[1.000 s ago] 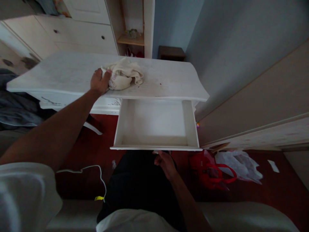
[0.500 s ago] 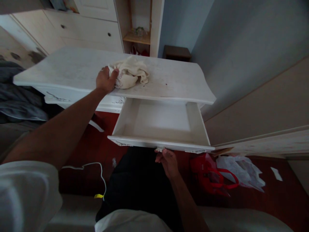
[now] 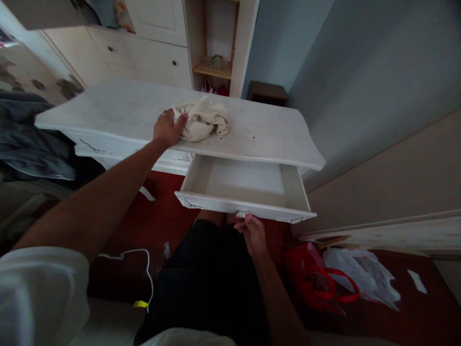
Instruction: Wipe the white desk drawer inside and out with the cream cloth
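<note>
Dark grey fabric (image 3: 36, 149): lies heaped on your left, near the desk's left end.
White desk (image 3: 118, 103): stretches across in front of you, grey smudges showing on its top.
White cord (image 3: 148, 269): runs over the red floor at your near left, a yellow tag (image 3: 141, 304) by its near end.
Left hand (image 3: 168, 129): your arm reaches over the desk, and this hand is closed on the cloth, thumb on top.
Cream cloth (image 3: 201, 122): sits bunched on the desk, just right of your left thumb.
Drawer (image 3: 212, 203): stands open under the right half of the desk, its pale bottom in sight.
Knob (image 3: 242, 215): juts from the middle of the drawer's front.
Right hand (image 3: 255, 235): your fingers curl narrow with their tips at the knob; you cannot tell whether they pinch it.
Brown box (image 3: 268, 90): stands beyond the desk's far edge.
Red bag (image 3: 302, 269): rests on the floor to your right.
White plastic bag (image 3: 363, 274): lies crumpled just right of the red one.
White slip (image 3: 418, 281): lies furthest right.
</note>
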Motion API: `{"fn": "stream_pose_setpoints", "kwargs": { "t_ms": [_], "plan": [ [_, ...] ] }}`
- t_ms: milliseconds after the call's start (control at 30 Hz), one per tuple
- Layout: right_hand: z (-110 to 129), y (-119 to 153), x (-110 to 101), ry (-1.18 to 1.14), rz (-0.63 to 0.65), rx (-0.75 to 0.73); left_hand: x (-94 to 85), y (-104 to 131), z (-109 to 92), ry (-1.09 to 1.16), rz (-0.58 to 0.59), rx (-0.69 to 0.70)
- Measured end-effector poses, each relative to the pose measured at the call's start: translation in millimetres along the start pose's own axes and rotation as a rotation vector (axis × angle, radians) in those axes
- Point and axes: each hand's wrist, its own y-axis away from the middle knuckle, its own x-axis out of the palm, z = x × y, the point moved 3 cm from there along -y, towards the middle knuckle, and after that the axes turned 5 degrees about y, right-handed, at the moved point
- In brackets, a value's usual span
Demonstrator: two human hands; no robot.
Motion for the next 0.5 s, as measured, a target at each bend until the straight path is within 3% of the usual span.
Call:
{"fn": "stream_pose_setpoints", "kwargs": {
  "t_ms": [267, 500],
  "plan": [
    [14.1, -55.6, -4.0, 0.011, -0.044, -0.060, 1.5, -1.7, 3.1, 0.020, -0.059, 0.029],
    [22.7, -100.3, 12.4, 0.022, -0.031, -0.107, -2.1, 2.3, -1.2, 0.003, -0.031, 0.001]
  ]
}}
